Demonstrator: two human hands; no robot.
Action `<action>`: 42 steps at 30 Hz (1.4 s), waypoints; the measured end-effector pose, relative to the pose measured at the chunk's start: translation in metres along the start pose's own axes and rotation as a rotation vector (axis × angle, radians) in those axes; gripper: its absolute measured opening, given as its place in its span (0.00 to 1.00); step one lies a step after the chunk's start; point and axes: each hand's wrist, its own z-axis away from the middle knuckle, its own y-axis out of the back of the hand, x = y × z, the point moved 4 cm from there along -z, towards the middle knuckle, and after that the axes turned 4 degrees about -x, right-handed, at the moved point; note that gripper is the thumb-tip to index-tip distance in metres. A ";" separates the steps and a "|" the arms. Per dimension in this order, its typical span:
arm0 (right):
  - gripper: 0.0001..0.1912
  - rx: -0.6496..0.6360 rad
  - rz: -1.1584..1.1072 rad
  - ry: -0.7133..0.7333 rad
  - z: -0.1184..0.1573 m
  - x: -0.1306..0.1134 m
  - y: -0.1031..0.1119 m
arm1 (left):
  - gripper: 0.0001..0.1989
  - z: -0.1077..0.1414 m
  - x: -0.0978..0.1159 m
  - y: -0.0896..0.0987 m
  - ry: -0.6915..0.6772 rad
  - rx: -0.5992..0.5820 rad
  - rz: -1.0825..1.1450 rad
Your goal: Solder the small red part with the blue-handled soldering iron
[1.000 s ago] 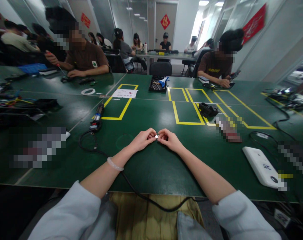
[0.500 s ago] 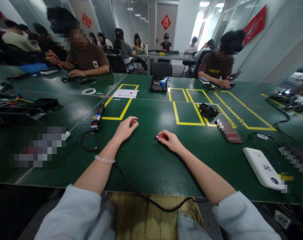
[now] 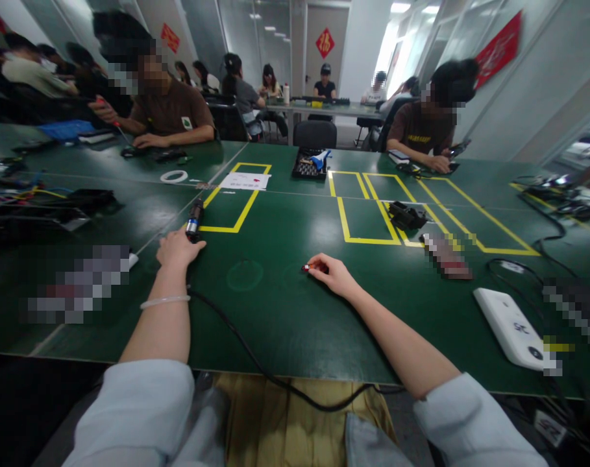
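Observation:
My left hand (image 3: pixel 178 250) is at the near end of a dark cylindrical device (image 3: pixel 194 217) with a silver and blue band. Its thumb sticks out to the side, apart from the fingers, and the hand covers the device's lower part; whether it touches is hard to tell. A black cable (image 3: pixel 246 347) runs from near that wrist over the table edge. Between thumb and fingertips, my right hand (image 3: pixel 331 272) pinches a small red and dark piece (image 3: pixel 305 267), just above or on the green table (image 3: pixel 275 311). Its exact kind is too small to make out.
Yellow tape outlines (image 3: pixel 372 241) mark the table. A black tray (image 3: pixel 309 165), a black part (image 3: pixel 406 215), a white power bank (image 3: pixel 511 327), a white ring (image 3: pixel 174 177) and a paper sheet (image 3: pixel 246 181) lie around. Two people work across the table.
My left hand has moved left from the middle of the table to the cylindrical device, now hiding its near end. My right hand stays in place with the small piece.

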 end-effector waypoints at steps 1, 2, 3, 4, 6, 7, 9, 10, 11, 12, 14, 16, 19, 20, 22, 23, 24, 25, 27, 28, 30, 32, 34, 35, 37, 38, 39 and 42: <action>0.09 -0.001 0.003 0.001 0.000 0.000 0.000 | 0.36 -0.001 0.000 0.000 -0.002 -0.003 -0.006; 0.09 -0.003 0.005 0.004 0.000 -0.001 0.000 | 0.36 -0.001 0.000 0.000 -0.007 -0.006 -0.016; 0.09 -0.003 0.008 0.006 0.000 -0.001 0.000 | 0.36 -0.002 0.001 0.000 -0.017 -0.010 -0.029; 0.09 -0.002 0.012 0.009 0.000 -0.001 0.000 | 0.36 -0.002 0.002 -0.001 -0.029 -0.016 -0.043; 0.09 0.002 0.026 0.017 0.000 0.000 0.001 | 0.36 -0.002 0.005 -0.003 -0.054 -0.022 -0.069; 0.09 0.004 0.035 0.021 0.000 0.000 0.001 | 0.36 -0.001 0.007 -0.004 -0.061 -0.020 -0.078; 0.09 0.006 0.050 0.029 0.000 0.001 0.001 | 0.35 0.000 0.011 -0.006 -0.060 -0.013 -0.090; 0.09 0.007 0.055 0.031 0.000 0.001 0.001 | 0.35 0.000 0.014 -0.007 -0.056 -0.010 -0.095; 0.09 0.007 0.058 0.032 -0.001 0.002 0.000 | 0.34 0.001 0.017 -0.008 -0.052 -0.009 -0.100; 0.08 0.007 0.060 0.032 -0.001 0.002 0.000 | 0.34 0.003 0.020 -0.009 -0.049 -0.009 -0.106; 0.08 0.003 0.062 0.029 -0.001 0.002 0.000 | 0.33 0.007 0.027 -0.011 -0.053 -0.007 -0.115; 0.08 0.006 0.067 0.029 -0.001 0.002 0.000 | 0.32 0.013 0.036 -0.013 -0.074 -0.002 -0.122; 0.09 0.012 0.070 0.031 -0.001 0.003 -0.001 | 0.31 0.025 0.053 -0.017 -0.140 0.001 -0.122; 0.09 0.016 0.068 0.029 -0.001 0.003 -0.001 | 0.31 0.030 0.060 -0.018 -0.167 -0.001 -0.121; 0.09 0.026 0.062 0.021 -0.001 0.003 0.000 | 0.29 0.042 0.076 -0.022 -0.228 -0.011 -0.116; 0.09 0.030 0.060 0.015 -0.001 0.004 0.000 | 0.29 0.048 0.084 -0.023 -0.260 -0.016 -0.112; 0.09 0.033 0.058 0.009 -0.001 0.004 0.000 | 0.29 0.055 0.093 -0.025 -0.294 -0.022 -0.105; 0.09 0.034 0.057 0.002 -0.001 0.004 0.001 | 0.29 0.062 0.102 -0.026 -0.332 -0.029 -0.096; 0.09 0.035 0.047 -0.007 -0.001 0.003 0.001 | 0.30 0.077 0.120 -0.030 -0.419 -0.047 -0.068; 0.10 0.037 0.040 -0.010 -0.001 0.003 0.001 | 0.31 0.084 0.129 -0.032 -0.464 -0.058 -0.052; 0.10 0.044 0.024 -0.010 0.000 0.002 0.002 | 0.32 0.099 0.145 -0.037 -0.547 -0.077 -0.020; 0.10 0.055 0.014 0.003 0.000 0.001 0.002 | 0.32 0.114 0.158 -0.042 -0.617 -0.085 0.011; 0.09 0.068 0.021 0.029 0.000 0.000 0.003 | 0.32 0.127 0.169 -0.047 -0.685 -0.091 0.041; 0.08 0.074 0.029 0.044 -0.001 -0.001 0.003 | 0.33 0.134 0.174 -0.048 -0.718 -0.096 0.055; 0.06 0.088 0.050 0.066 -0.001 -0.001 0.004 | 0.33 0.146 0.182 -0.051 -0.775 -0.111 0.081; 0.06 0.093 0.058 0.076 -0.001 0.000 0.004 | 0.33 0.151 0.185 -0.051 -0.799 -0.119 0.092; 0.06 0.095 0.064 0.085 -0.001 0.000 0.003 | 0.32 0.156 0.187 -0.051 -0.820 -0.125 0.103; 0.05 0.094 0.087 0.110 -0.001 0.002 0.002 | 0.31 0.166 0.193 -0.050 -0.864 -0.128 0.126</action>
